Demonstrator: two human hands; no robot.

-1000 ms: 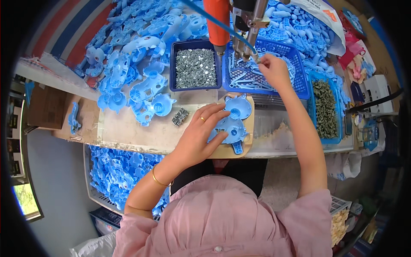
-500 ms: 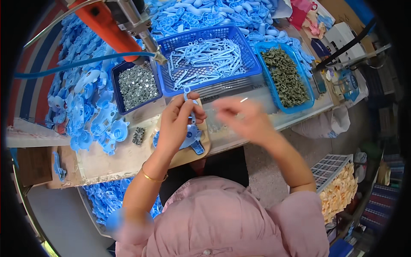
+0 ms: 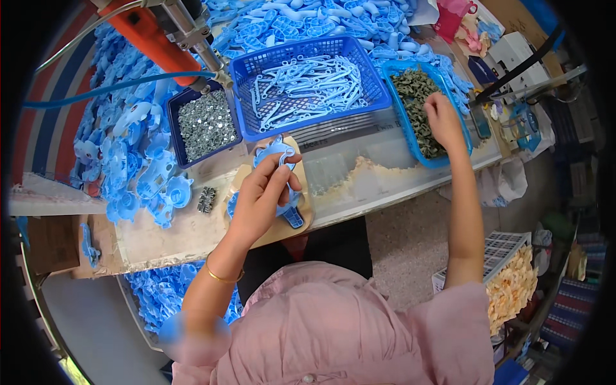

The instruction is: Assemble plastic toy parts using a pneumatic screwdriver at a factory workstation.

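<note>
My left hand (image 3: pixel 262 196) is closed, thumb against fingers, on a light-blue plastic link (image 3: pixel 287 153) whose curved end shows past the fingertips. Beneath it a blue moulded plastic part (image 3: pixel 292 217) rests on a tan board (image 3: pixel 301 186); the hand covers much of that part. Over at the right, my right hand (image 3: pixel 443 119) is at the small dark green pieces (image 3: pixel 417 96) in a bright blue tray (image 3: pixel 463 154). Its fingers are bunched together, and whatever they pinch is hidden.
Pale-blue links fill a blue mesh basket (image 3: pixel 378 106). Small metal pieces (image 3: pixel 205 125) sit in a dark blue bin (image 3: pixel 173 138). Above them hangs an orange-bodied tool (image 3: pixel 157 45) with a metal rod. Blue plastic parts are heaped left and behind. A small metallic cluster (image 3: pixel 206 199) lies nearby.
My right hand has swept from beside the left hand out to the dark green pieces in the right tray. The left hand has shifted slightly, and the link's upper end sits lower.
</note>
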